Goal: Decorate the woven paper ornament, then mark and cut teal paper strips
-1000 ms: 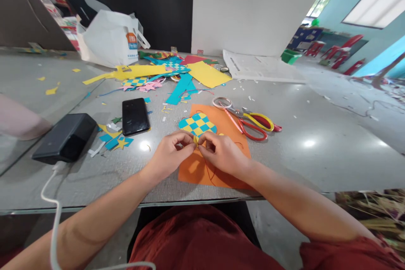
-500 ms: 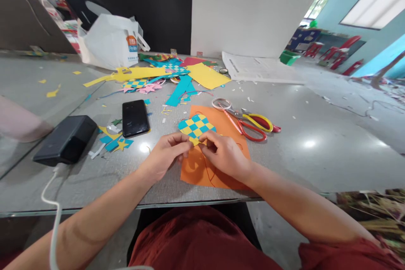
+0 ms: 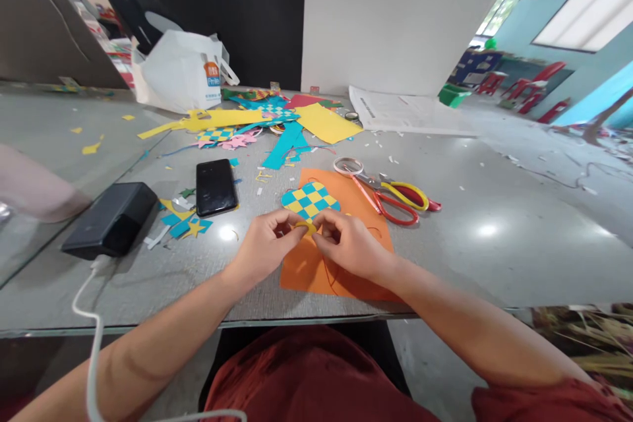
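My left hand [image 3: 270, 241] and my right hand [image 3: 349, 242] meet over an orange paper sheet [image 3: 306, 270]. Between their pinched fingertips is a small yellow paper piece [image 3: 309, 227], partly hidden by the fingers. Just beyond the fingertips is a blue-and-yellow checkered woven paper shape [image 3: 310, 200]; whether the yellow piece is joined to it I cannot tell. Thin red cord lies across the orange sheet. To the right of my right hand, scissors [image 3: 403, 201] with red and yellow handles rest partly on the sheet, beside a roll of tape [image 3: 347, 166].
A black phone [image 3: 216, 186], a dark charger block [image 3: 111, 219] with a white cable and paper scraps [image 3: 190, 223] lie on the left. Farther back are coloured paper [image 3: 329, 122], a white plastic bag [image 3: 178, 72] and a newspaper [image 3: 405, 111]. The table's front edge is close to me.
The fingers have shifted slightly on the yellow piece, which now looks bent between them. The whole view has moved a little; the objects on the table stay in place.
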The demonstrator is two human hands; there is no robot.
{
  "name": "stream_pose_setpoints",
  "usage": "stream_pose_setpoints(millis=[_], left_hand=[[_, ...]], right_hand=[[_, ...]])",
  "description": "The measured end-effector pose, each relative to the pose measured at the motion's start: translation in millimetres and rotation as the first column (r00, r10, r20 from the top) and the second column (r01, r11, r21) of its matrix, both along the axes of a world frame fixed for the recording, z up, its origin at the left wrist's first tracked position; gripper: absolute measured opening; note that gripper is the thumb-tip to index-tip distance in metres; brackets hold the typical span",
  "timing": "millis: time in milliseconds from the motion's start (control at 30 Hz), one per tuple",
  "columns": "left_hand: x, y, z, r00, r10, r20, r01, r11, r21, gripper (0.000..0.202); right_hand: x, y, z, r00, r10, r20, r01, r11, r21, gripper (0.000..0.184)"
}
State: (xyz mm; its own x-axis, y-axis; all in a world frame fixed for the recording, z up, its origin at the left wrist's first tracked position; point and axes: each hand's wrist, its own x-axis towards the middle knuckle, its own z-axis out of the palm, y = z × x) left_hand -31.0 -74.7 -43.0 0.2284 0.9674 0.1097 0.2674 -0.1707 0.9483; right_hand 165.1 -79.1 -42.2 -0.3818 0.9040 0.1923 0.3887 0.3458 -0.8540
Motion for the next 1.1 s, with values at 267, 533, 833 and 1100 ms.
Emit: stream_pose_setpoints(millis=[267, 533, 833, 1100], left_hand=[[-0.7, 2.4, -2.3, 0.986, -0.018, 0.164, 0.05, 0.981, -0.188, 0.026], [0.3, 0.9, 1.0, 0.994, -0.004, 0.108, 0.019, 0.99, -0.141, 0.026], [-0.4, 0.7, 0.5, 1.0, -0.018, 0.023, 0.021, 0.992, -0.126, 0.026], [3.6, -2.0, 4.0, 0.994, 0.102, -0.036, -0.1, 0.994, 0.05, 0.021]], right_hand=[[-0.3, 3.0, -4.1, 0.987, 0.033, -0.157, -0.049, 0.994, -0.098, 0.009], [-2.3, 1.3, 0.4, 0.989, 0.028, -0.147, -0.043, 0.994, -0.101, 0.01], [-0.6, 3.1, 0.0, 0.99, 0.014, -0.143, -0.038, 0.985, -0.166, 0.016], [0.1, 5.6, 6.3, 0.992, 0.011, -0.129, -0.037, 0.979, -0.201, 0.014]])
